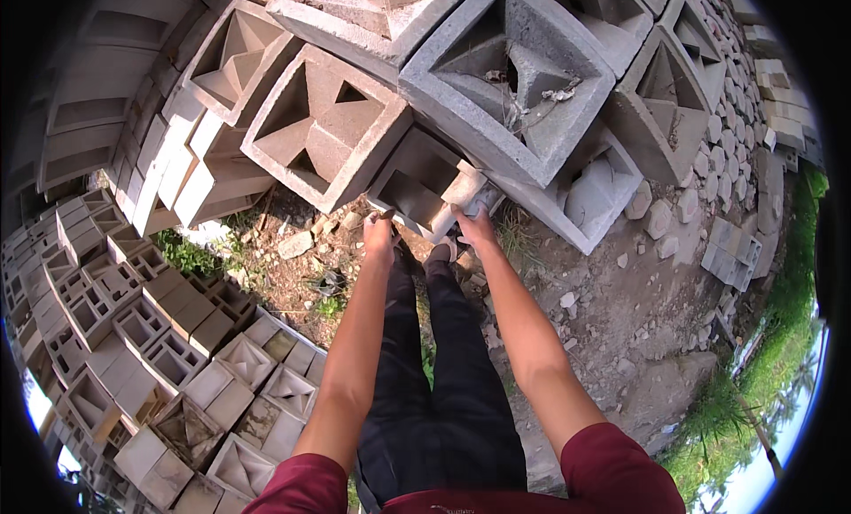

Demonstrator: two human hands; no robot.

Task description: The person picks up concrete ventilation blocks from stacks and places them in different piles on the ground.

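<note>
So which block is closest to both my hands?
The low block, showing between the tan block on its left and the large grey block at its upper right. Only its front edge reaches between your left hand and right hand.

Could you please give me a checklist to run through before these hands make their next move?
1. Left hand secure on the hollow grey concrete block: cannot tell; it is at the near-left edge, fingertips unclear.
2. Right hand clear of the small beige rectangular block: cannot tell; it is just beside it.
3. Gloves worn: not ok; both hands are bare.
4. Large grey square concrete block free of debris: not ok; dry scraps lie in its recess.
5. Ground free of loose pieces: not ok; pale broken stones lie about.
</note>
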